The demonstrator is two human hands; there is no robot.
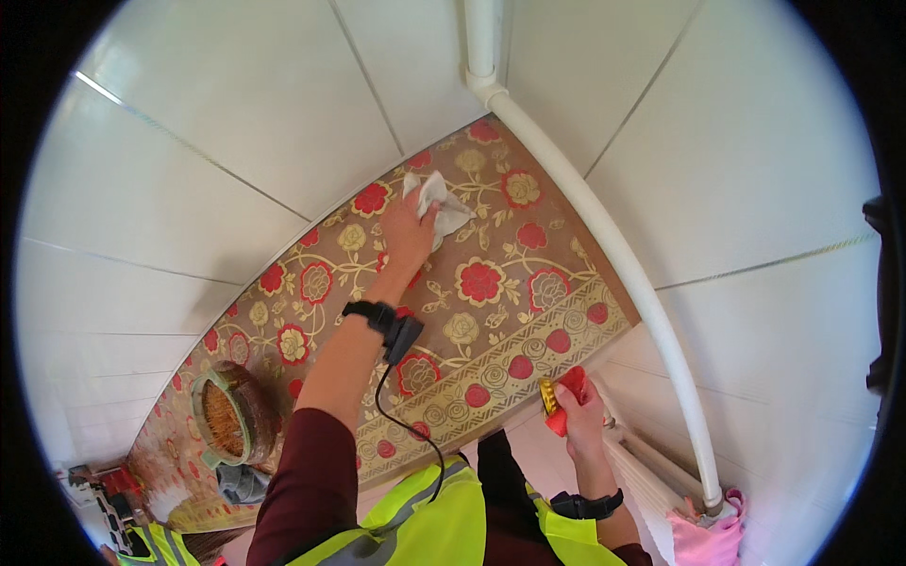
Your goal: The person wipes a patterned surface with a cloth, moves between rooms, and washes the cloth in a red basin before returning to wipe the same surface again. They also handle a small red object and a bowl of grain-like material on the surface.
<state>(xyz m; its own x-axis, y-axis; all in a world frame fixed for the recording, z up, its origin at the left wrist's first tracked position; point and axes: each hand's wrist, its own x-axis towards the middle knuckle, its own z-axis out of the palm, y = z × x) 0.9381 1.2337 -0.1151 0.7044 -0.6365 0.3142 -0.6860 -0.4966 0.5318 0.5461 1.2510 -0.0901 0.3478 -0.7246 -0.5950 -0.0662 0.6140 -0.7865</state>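
My left hand (410,226) grips a crumpled white cloth (442,205), pressed against the floral patterned cover (460,329) near its far corner. A strap with a black device and a cable is on that wrist. Lower right, past the cover's gold border, my right hand (582,414) holds a small red item with a gold ribbed edge (555,414), whose kind I cannot tell. A round brown and green pot (255,417) with orange-brown contents stands on the cover at the left.
White panelled walls (269,106) meet at the far corner. A white pipe (623,247) curves down the right side towards a pink cloth (708,534) and a radiator (648,488). Grey cloth (241,484) lies beside the pot. A person's yellow vest (157,545) shows lower left.
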